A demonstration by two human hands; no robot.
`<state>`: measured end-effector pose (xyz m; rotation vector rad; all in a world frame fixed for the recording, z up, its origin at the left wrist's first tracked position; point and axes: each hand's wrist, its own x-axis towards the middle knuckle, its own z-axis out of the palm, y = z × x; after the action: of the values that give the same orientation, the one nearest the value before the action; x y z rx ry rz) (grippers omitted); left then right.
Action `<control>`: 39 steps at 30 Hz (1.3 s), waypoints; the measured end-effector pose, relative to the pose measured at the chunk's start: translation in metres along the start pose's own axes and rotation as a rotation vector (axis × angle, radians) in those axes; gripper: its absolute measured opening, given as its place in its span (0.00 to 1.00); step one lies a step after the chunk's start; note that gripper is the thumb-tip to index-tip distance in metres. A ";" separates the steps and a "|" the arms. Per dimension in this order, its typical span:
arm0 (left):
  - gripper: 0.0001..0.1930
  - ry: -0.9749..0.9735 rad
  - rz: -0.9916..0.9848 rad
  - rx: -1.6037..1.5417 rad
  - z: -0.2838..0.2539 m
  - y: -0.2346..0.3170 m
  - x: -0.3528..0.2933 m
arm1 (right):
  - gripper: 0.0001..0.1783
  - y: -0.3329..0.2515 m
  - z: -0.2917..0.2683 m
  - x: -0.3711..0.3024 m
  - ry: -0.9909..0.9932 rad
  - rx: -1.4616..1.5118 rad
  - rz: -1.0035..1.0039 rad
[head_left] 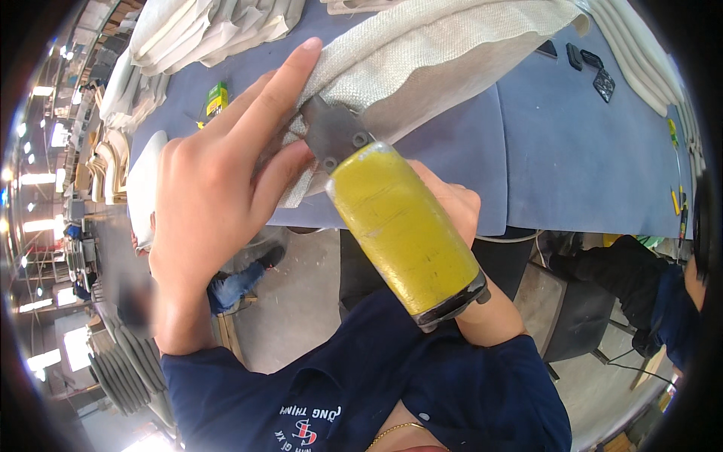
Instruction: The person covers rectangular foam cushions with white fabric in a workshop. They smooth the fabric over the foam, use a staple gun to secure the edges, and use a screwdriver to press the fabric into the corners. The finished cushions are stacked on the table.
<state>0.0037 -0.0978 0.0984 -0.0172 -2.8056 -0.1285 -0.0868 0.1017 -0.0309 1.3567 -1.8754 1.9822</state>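
Observation:
A yellow pneumatic staple gun (403,226) with a dark nose and black end cap slants across the middle. My right hand (452,200) grips it from behind, its fingers mostly hidden by the yellow body. The nose meets the edge of a long curved piece covered in beige woven fabric (437,60), which has a loose pale flap along its underside. My left hand (218,173) pinches the near end of this covered piece between thumb and fingers, close beside the nose. Whether the nose presses on the fabric I cannot tell.
On the blue-grey table (459,151), folded beige fabric (211,30) is piled at the far left and curved padded pieces (633,53) lie far right. A green-yellow box (217,98) and small black objects (604,84) lie there too. Another person (633,286) is at the right.

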 end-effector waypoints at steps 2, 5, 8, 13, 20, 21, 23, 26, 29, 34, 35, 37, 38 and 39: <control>0.48 -0.039 -0.036 -0.009 0.001 0.002 0.001 | 0.25 0.005 -0.002 -0.006 -0.012 -0.001 0.041; 0.48 -0.038 -0.047 0.009 -0.004 0.006 -0.001 | 0.27 0.004 -0.003 -0.008 -0.057 0.067 0.069; 0.48 -0.012 -0.021 0.031 -0.002 0.004 -0.003 | 0.29 0.000 -0.003 -0.006 -0.081 0.099 0.052; 0.48 -0.021 -0.032 0.045 -0.004 0.006 -0.004 | 0.31 -0.002 -0.005 -0.006 -0.087 0.073 0.055; 0.47 -0.005 -0.020 0.044 -0.001 0.012 -0.006 | 0.31 -0.011 -0.011 -0.008 -0.142 0.030 0.074; 0.47 -0.007 -0.019 0.046 -0.001 0.013 -0.006 | 0.29 -0.011 -0.010 -0.008 -0.121 0.026 0.065; 0.47 -0.022 -0.038 0.037 -0.003 0.016 -0.005 | 0.23 -0.011 -0.005 -0.006 -0.055 0.009 0.031; 0.47 -0.020 -0.048 0.036 -0.003 0.018 -0.007 | 0.27 -0.008 -0.007 -0.011 -0.079 0.082 0.062; 0.47 -0.025 -0.064 0.019 -0.001 0.020 -0.008 | 0.32 -0.009 -0.012 -0.012 -0.140 0.120 0.128; 0.48 -0.027 -0.069 0.015 -0.003 0.023 -0.008 | 0.34 -0.011 -0.012 -0.013 -0.139 0.127 0.133; 0.48 -0.026 -0.070 0.012 -0.003 0.023 -0.008 | 0.34 -0.011 -0.012 -0.013 -0.137 0.121 0.133; 0.48 -0.025 -0.069 0.009 -0.002 0.023 -0.008 | 0.35 -0.010 -0.012 -0.014 -0.131 0.109 0.128; 0.47 -0.024 -0.066 0.010 -0.002 0.023 -0.008 | 0.35 -0.009 -0.011 -0.014 -0.127 0.102 0.121; 0.47 -0.024 -0.064 0.011 -0.002 0.023 -0.009 | 0.35 -0.010 -0.011 -0.014 -0.128 0.104 0.126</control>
<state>0.0133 -0.0747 0.0999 0.0747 -2.8314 -0.1295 -0.0780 0.1200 -0.0312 1.4592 -1.9843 2.1275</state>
